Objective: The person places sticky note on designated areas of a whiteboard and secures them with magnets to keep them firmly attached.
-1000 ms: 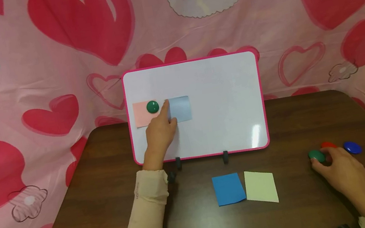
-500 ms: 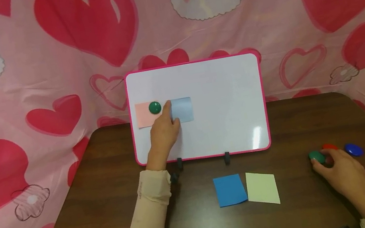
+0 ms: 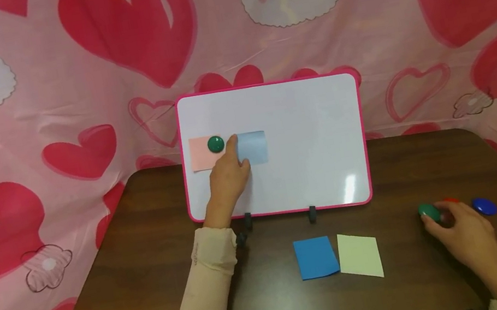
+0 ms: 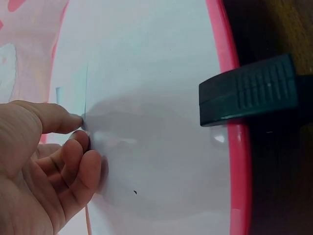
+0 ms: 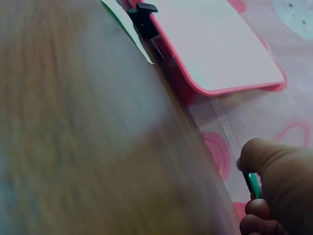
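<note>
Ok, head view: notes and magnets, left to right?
Pink note with a green magnet on it → pale blue note → dark blue note → pale green note → second green magnet, in the right hand → red magnet, mostly hidden → blue magnet.

One whiteboard (image 3: pixel 318 154) has two black clips (image 3: pixel 313 214). Two notes (image 3: pixel 253 148) are on it, two other notes (image 3: pixel 316 258) in front, so four. One magnet (image 3: pixel 215 144) is on it, three other magnets (image 3: pixel 485 206) to its right, also four. One left hand (image 3: pixel 229 174), one right hand (image 3: pixel 469 235).
</note>
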A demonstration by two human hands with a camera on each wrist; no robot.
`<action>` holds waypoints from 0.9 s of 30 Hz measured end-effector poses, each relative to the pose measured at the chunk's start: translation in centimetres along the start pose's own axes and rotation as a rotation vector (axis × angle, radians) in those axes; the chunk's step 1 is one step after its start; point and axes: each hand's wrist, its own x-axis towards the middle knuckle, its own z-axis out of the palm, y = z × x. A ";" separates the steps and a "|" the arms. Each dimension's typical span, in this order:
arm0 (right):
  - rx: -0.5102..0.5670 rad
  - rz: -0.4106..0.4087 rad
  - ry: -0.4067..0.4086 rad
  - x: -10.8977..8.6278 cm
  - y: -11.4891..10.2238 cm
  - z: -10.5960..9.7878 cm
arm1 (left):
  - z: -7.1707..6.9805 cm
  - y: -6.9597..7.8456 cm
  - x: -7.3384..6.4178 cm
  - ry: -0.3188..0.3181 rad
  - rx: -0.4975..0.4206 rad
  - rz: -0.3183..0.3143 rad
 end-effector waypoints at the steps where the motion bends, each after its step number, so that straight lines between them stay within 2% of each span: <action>1: 0.008 -0.010 0.023 0.0 -0.2 0.1 | 0.0 0.0 0.0 -0.001 -0.002 -0.002; 4: 0.038 -0.033 0.074 0.2 -1.1 0.3 | -0.2 0.1 -0.1 -0.006 -0.010 -0.012; 9: 0.069 -0.064 0.103 0.6 -3.0 0.5 | -0.3 0.1 -0.1 -0.013 -0.016 -0.014; 27: 0.170 -0.174 0.080 3.1 -9.5 1.0 | -0.1 -0.2 -0.1 0.008 -0.033 0.003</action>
